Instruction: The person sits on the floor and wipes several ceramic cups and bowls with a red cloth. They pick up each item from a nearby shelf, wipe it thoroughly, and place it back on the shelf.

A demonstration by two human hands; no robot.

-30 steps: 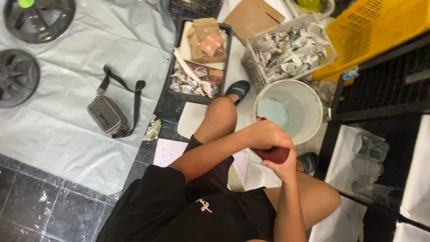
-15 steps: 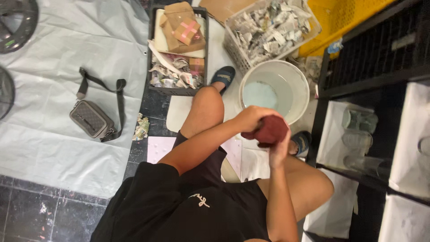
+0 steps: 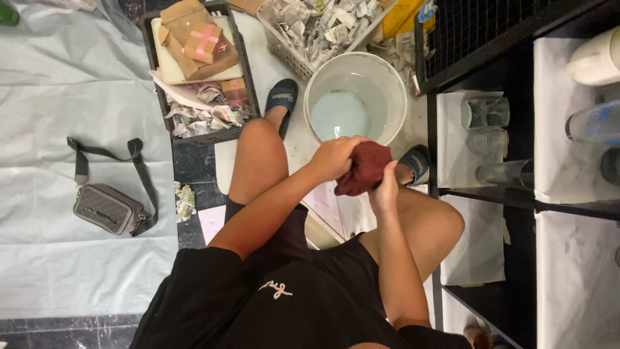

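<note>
Left hand: the left hand [image 3: 336, 158] is closed over the top of a dark red cloth [image 3: 363, 169].
Right hand: the right hand [image 3: 386, 189] pinches the cloth's lower edge from beneath.
Cloth: bunched between both hands above the knees, just short of the white bucket [image 3: 387, 77]; 0.5 s ago it sat the same way.
Bucket: holds pale water, between 2 slippers.
Change: the view has shifted right, showing more of the shelf [image 3: 491, 194] with glasses [image 3: 485, 112].
Left: grey bag [image 3: 103, 208] on the sheet.

The left hand [image 3: 336, 158] is curled closed, its forearm running toward 7 o'clock to a bent elbow. The right hand [image 3: 385, 189], at 4 o'clock from it, is also closed, its forearm going down toward 6 o'clock.
</note>
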